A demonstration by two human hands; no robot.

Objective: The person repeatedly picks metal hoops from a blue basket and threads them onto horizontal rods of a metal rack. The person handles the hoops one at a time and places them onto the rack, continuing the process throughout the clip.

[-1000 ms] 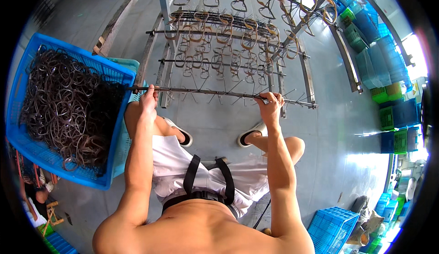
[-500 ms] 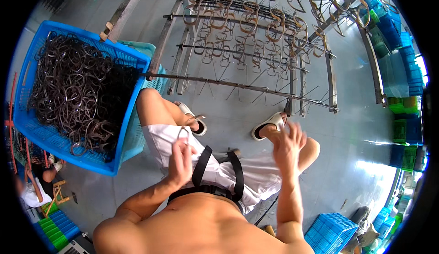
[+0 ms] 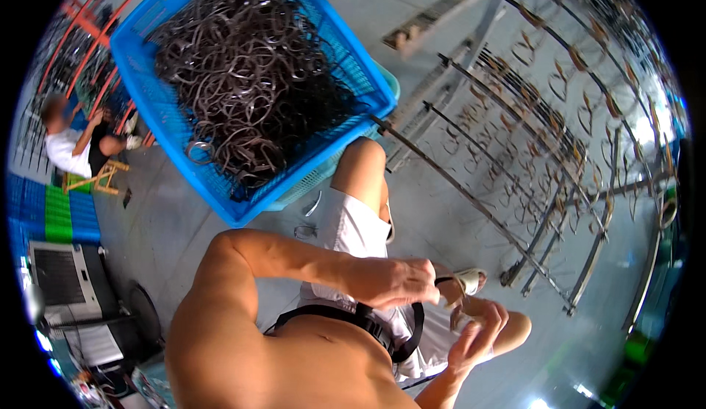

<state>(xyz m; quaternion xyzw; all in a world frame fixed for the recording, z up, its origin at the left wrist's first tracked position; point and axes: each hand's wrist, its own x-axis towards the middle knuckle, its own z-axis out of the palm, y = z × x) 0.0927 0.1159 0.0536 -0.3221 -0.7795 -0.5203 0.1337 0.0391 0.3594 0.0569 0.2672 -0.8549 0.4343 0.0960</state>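
Light is bright in general. Far right of the blue crate [image 3: 151,89], beyond the rack [image 3: 515,120], white glare washes out details; the floor [image 3: 559,350] shines at lower right of it. The crate's right inside is dark. Below-right of the crate, both hands [image 3: 393,280] [image 3: 479,335] look slightly blurred. Around the crate, edges curve toward black corners.

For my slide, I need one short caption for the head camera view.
Left hand and right hand at a thin brownish piece, near a blue basket of dark curved pieces.
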